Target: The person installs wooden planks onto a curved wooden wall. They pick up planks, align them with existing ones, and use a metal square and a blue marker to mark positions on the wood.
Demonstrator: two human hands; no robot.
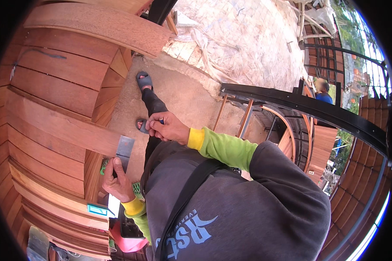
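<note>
My left hand [118,182] is closed at the lower left, its thumb and fingers pinching the edge of a flat grey metal plate [124,147]. This plate lies against the near end of a long reddish wooden board [65,126]. My right hand [172,128] is closed in front of my body, to the right of the board's end. A small dark blue thing [161,121] pokes out between its fingers; most of it is hidden, so its kind does not show. Both sleeves are green with yellow cuffs.
Wooden steps and panelling [52,161] fill the left side. A teal-framed piece [98,210] and a pink container [128,239] are near my left forearm. A black curved beam [292,96] crosses the right. Plastic sheeting [248,39] covers the far floor; a person in blue [323,96] is beyond.
</note>
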